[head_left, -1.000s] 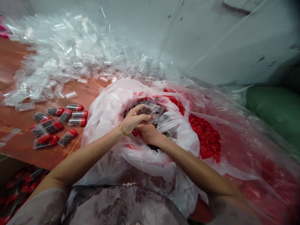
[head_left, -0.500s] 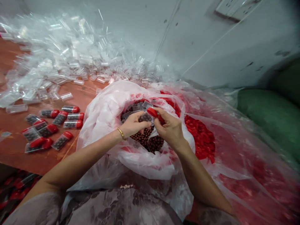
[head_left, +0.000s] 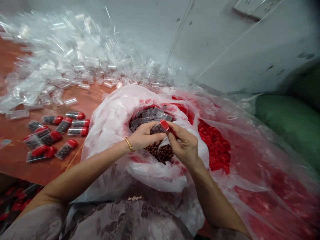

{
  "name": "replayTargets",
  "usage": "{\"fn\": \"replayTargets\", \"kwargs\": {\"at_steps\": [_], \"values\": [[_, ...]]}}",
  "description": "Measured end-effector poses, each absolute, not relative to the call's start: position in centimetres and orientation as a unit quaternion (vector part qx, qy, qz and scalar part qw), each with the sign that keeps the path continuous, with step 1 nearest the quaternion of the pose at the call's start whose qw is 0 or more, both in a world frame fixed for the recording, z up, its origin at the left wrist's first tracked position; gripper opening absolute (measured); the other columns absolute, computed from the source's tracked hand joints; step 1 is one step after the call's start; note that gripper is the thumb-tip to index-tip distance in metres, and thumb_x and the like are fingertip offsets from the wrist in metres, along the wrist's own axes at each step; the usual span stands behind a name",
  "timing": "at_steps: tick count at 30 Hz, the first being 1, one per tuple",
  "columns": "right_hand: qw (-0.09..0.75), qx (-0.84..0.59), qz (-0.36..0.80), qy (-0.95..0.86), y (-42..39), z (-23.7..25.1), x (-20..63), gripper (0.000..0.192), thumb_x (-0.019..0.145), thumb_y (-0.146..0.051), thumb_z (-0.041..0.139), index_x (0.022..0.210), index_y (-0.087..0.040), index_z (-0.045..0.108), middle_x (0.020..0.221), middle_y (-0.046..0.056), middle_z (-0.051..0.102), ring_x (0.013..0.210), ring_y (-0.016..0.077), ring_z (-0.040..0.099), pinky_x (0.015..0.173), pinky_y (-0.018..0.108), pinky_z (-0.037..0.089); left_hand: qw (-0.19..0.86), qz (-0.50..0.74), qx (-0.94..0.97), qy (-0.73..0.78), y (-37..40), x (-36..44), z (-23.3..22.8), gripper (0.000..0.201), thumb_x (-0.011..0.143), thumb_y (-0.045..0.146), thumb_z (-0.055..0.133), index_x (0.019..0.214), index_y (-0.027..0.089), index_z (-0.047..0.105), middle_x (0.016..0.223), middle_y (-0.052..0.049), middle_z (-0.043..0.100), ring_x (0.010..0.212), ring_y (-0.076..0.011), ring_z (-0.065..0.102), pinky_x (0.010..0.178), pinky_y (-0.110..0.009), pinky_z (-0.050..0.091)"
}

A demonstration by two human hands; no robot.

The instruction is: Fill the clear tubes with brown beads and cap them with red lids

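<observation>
My left hand (head_left: pixel 143 137), with a gold bracelet on the wrist, grips a small clear tube (head_left: pixel 157 128) filled with dark brown beads. My right hand (head_left: pixel 185 144) pinches a red cap (head_left: pixel 165 125) seated on that tube's end. Both hands hover over a white plastic bag (head_left: pixel 112 123) holding loose brown beads (head_left: pixel 160 151) and several uncapped filled tubes (head_left: pixel 150 115). To the right lies a clear bag of red caps (head_left: pixel 215 143).
Several finished red-capped tubes (head_left: pixel 53 133) lie on the reddish-brown table (head_left: pixel 82 100) at left. A big heap of empty clear tubes (head_left: pixel 70 60) spreads behind them. A grey wall (head_left: pixel 225 40) rises behind, and a green sack (head_left: pixel 290 123) sits at right.
My right hand rose from the bag with a red cap and brought it to the tube held by my left hand; the cap now sits on the tube's end.
</observation>
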State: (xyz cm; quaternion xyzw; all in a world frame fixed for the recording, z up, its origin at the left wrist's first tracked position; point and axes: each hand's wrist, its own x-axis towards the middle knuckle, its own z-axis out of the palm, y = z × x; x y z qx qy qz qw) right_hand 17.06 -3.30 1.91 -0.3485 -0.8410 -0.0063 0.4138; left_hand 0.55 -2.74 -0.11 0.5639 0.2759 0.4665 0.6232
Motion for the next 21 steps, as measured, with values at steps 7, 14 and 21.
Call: {"fn": "replayTargets", "kwargs": {"at_steps": [7, 14, 21], "values": [[0.386, -0.305, -0.040, -0.869, -4.3, 1.9, 17.6, 0.054, 0.082, -0.006, 0.053, 0.134, -0.022, 0.051, 0.103, 0.009, 0.072, 0.088, 0.0179, 0.070, 0.076, 0.029, 0.058, 0.627, 0.425, 0.590, 0.280, -2.5, 0.3, -0.4, 0.037, 0.071, 0.039, 0.068, 0.090, 0.009, 0.058, 0.076, -0.001, 0.055, 0.068, -0.0092, 0.048, 0.066, -0.022, 0.040], [0.376, -0.308, 0.010, -0.874, -4.9, 2.4, 18.2, 0.046, 0.082, -0.009, 0.054, 0.126, -0.021, 0.058, 0.099, 0.008, 0.073, 0.083, 0.0168, 0.070, 0.072, 0.027, 0.057, 0.627, 0.388, 0.619, 0.270, -2.4, 0.2, -0.2, 0.035, 0.069, 0.037, 0.069, 0.087, 0.009, 0.058, 0.072, 0.001, 0.054, 0.064, -0.0074, 0.046, 0.060, -0.020, 0.039], [0.538, -0.443, 0.206, -0.687, -2.6, 2.7, 16.9, 0.040, 0.091, -0.045, 0.040, 0.086, -0.020, 0.071, 0.052, -0.001, 0.055, 0.046, 0.0109, 0.052, 0.048, 0.025, 0.044, 0.624, 0.254, 0.685, 0.279, -2.4, 1.0, 0.3, 0.026, 0.074, 0.038, 0.062, 0.079, 0.013, 0.055, 0.058, 0.004, 0.053, 0.052, -0.0078, 0.047, 0.052, -0.019, 0.037]]}}
